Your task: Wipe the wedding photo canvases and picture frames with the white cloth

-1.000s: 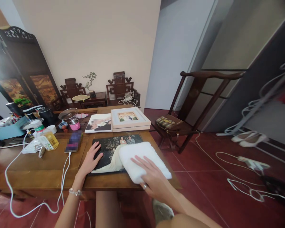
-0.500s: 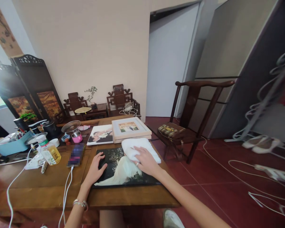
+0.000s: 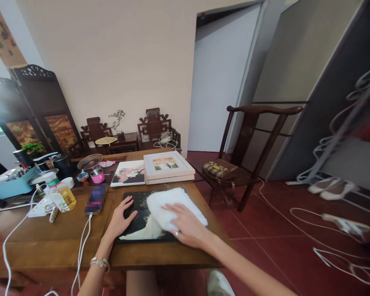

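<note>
A dark photo panel (image 3: 138,209) lies flat on the wooden table, with a pale, flowing dress visible in its print. My left hand (image 3: 121,220) rests on its left edge, fingers spread and thumb apart, holding nothing. Over the panel's right part lies a folded white towel (image 3: 177,205). My right hand (image 3: 185,224), with a ring on one finger, presses on the towel and grips it against the panel. The towel hides the right side of the picture.
Beyond the panel are stacked framed pictures (image 3: 169,166) and a white-edged photo (image 3: 128,174). On the left are a phone (image 3: 95,199) on a cable, a bottle of yellow liquid (image 3: 60,193), a pink cup (image 3: 97,176) and a blue basket (image 3: 12,185). A wooden chair (image 3: 249,139) stands right.
My right hand has drawn the towel toward me and to the left, covering more of the dress. My left hand stays on the panel's left edge. The view has shifted slightly.
</note>
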The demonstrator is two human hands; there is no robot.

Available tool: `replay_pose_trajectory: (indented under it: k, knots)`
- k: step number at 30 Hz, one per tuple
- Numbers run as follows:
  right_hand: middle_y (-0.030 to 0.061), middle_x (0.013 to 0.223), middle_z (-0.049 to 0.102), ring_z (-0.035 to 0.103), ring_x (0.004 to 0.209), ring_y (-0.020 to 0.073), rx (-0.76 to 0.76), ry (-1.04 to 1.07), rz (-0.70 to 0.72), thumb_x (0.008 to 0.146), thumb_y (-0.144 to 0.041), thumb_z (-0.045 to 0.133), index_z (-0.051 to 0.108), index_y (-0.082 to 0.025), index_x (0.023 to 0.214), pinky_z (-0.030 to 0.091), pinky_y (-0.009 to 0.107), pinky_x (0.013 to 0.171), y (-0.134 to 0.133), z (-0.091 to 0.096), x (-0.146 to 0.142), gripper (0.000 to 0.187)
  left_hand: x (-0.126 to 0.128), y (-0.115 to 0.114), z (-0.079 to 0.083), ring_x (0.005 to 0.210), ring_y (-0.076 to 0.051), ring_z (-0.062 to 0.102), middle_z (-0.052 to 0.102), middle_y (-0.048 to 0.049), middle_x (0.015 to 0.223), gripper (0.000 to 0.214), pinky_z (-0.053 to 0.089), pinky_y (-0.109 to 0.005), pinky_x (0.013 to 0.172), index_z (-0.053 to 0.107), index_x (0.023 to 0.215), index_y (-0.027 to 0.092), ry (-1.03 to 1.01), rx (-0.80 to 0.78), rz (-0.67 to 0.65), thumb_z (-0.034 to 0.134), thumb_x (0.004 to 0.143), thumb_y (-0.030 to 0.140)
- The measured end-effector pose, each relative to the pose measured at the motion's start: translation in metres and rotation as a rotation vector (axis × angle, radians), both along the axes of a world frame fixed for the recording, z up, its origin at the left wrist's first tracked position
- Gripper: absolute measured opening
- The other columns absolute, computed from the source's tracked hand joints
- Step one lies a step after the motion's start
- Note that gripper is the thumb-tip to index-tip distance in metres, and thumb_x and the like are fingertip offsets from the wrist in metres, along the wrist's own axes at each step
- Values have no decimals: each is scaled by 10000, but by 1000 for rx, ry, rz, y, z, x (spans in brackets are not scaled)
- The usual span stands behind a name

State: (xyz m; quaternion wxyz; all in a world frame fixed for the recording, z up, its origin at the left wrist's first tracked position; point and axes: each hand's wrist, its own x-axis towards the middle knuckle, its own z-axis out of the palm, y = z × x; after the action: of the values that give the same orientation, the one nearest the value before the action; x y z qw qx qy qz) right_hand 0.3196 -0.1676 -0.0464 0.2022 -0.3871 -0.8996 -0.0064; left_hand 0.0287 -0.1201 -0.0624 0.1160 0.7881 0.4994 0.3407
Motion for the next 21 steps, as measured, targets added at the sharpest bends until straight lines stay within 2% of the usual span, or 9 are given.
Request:
replay_pose_trajectory:
  k: [3,6,8,11,14,16,18,21]
  knots:
    - [172,1279,593,516,1204,296,18,11,-112,835,-256,557,733,-150,891,396,463,985,43,12,-6,213,1,-1,3,1281,-253,491,526,-110,1383,425,366,-463,1092,607,1213,196,7,-8,10,578,844,404]
    - [234,1225,607,533,1165,332,29,28,-190,876,-266,515,719,-101,960,404,501,945,63,16,-17,275,1,-2,4,1286,-258,486,533,-109,1377,425,373,-463,1088,613,1208,194,-5,-12,14,583,840,405]
    - [225,1265,583,510,1189,345,26,28,-207,864,-243,528,720,-106,965,378,523,970,55,13,-26,257,2,-2,4,1286,-263,486,541,-100,1370,414,374,-474,1085,618,1202,206,-17,-13,19,586,838,401]
    - [169,1341,541,455,1253,347,5,6,-168,812,-236,589,734,-156,943,318,536,1040,19,3,-35,211,2,-1,2,1276,-269,495,550,-98,1361,402,378,-488,1078,622,1196,212,-29,-11,30,590,836,388]
    - [128,1417,470,390,1313,336,4,-15,-27,781,-282,623,744,-190,857,257,528,1094,-23,-13,-35,170,2,0,-1,1275,-261,497,548,-97,1364,402,369,-479,1087,620,1197,207,-30,-7,35,586,838,382]
    - [103,1458,419,345,1343,331,18,-14,100,772,-294,616,740,-198,802,227,535,1109,-41,-23,-28,159,1,1,-3,1280,-250,492,538,-99,1374,407,355,-461,1099,612,1207,196,-31,-7,37,576,844,379]
    - [81,1460,419,334,1351,320,25,3,173,746,-275,613,734,-206,768,220,539,1111,-46,-28,-21,141,1,1,-5,1284,-242,488,528,-102,1382,418,348,-443,1105,602,1219,189,-36,-7,36,570,848,379]
    - [71,1423,472,375,1330,298,35,46,145,712,-222,605,726,-210,734,259,517,1099,-31,-25,-10,124,1,0,-5,1294,-238,476,523,-97,1387,425,348,-427,1106,596,1227,194,-37,-7,21,572,847,381]
